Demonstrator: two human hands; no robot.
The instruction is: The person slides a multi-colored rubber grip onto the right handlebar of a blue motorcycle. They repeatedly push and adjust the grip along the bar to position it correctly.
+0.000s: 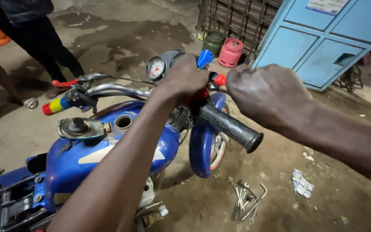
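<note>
Left hand (185, 79) clamped round right end of handlebar (117, 89) by the gauge (156, 68); right hand (265, 95) fisted on red lever (218, 79) above black grip (232, 127). Bar looks stiff, heavy; rubber grip gives best hold. Gas bottles (230, 52) behind

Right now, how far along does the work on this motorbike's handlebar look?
Done: the fuel tank is open, its cap hinged back, and the far handlebar end already wears a striped grip. In hand: the left hand clasps the controls beside the black grip; the right hand is fisted next to it. Left: tools lie on the ground.
</note>
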